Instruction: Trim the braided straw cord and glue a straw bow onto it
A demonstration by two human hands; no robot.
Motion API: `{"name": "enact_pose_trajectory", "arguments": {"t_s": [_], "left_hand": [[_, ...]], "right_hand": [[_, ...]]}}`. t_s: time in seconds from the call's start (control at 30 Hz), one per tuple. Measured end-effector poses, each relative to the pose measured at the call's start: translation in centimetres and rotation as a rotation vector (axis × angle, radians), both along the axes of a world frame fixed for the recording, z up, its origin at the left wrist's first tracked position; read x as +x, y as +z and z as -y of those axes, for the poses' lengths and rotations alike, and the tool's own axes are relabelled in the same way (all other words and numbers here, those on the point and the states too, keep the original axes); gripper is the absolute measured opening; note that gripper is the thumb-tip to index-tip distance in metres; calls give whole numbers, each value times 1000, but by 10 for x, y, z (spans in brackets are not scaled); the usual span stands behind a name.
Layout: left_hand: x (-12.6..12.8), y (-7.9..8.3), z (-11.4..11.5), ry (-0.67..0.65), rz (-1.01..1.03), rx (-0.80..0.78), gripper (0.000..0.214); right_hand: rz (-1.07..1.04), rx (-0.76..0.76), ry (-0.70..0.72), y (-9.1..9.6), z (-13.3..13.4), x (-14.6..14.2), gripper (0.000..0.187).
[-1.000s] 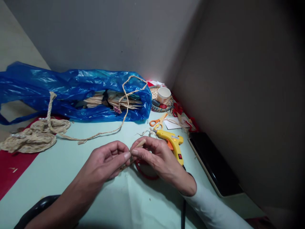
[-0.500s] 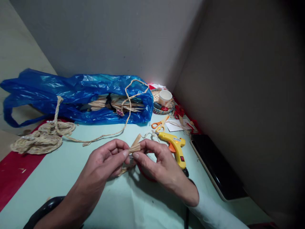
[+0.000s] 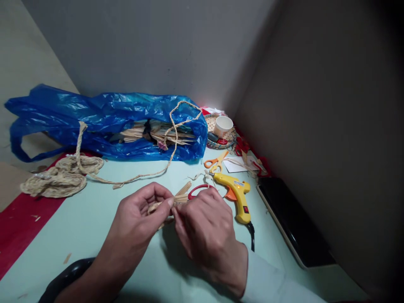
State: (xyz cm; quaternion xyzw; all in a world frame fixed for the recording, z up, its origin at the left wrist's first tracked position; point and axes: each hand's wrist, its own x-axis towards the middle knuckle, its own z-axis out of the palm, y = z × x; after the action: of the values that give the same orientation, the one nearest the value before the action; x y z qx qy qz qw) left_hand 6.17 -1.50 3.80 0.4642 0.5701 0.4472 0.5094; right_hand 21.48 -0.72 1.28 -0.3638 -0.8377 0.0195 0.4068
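Between the thumb and fingers of my left hand is pinched a pale, flat straw strip, its loose ends sticking up to the right. A braided bit of the same straw curls beneath those fingers. My right hand is closed, back turned up, its thumb and fingertips pressed at the strip right beside my left fingertips; the exact contact is partly hidden. Just behind my right hand shows a red loop handle, mostly covered. A yellow glue gun lies to the right of it.
A blue plastic bag holding dried straw lies at the back, a braided cord running from it to coiled straw pieces. Orange scissors, a basket with a cup, and a black phone-like slab stand right.
My right hand has rolled over, its back now facing up, and its fingertips have shifted lower on the straw strip. My left hand keeps its pinch. The view has shifted slightly.
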Motion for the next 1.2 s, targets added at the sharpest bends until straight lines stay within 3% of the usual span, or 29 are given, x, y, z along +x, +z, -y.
{"name": "enact_pose_trajectory", "arguments": {"t_s": [0.2, 0.37, 0.63, 0.77, 1.0, 1.2], "left_hand": [[-5, 4, -6, -78, -102, 18, 17], [-9, 2, -9, -148, -143, 48, 17], [-9, 2, -10, -239, -271, 124, 17], [-10, -2, -7, -290, -334, 139, 23], [-13, -11, -15, -267, -278, 76, 23], [-22, -1, -21, -282, -276, 95, 37]], "right_hand": [[184, 266, 45, 8, -6, 9, 21], [32, 252, -16, 4, -8, 10, 14], [-52, -246, 90, 8, -9, 15, 8], [-94, -365, 39, 10, -11, 19, 14], [-259, -711, 101, 17, -20, 25, 15], [-463, -868, 172, 21, -28, 33, 13]]}}
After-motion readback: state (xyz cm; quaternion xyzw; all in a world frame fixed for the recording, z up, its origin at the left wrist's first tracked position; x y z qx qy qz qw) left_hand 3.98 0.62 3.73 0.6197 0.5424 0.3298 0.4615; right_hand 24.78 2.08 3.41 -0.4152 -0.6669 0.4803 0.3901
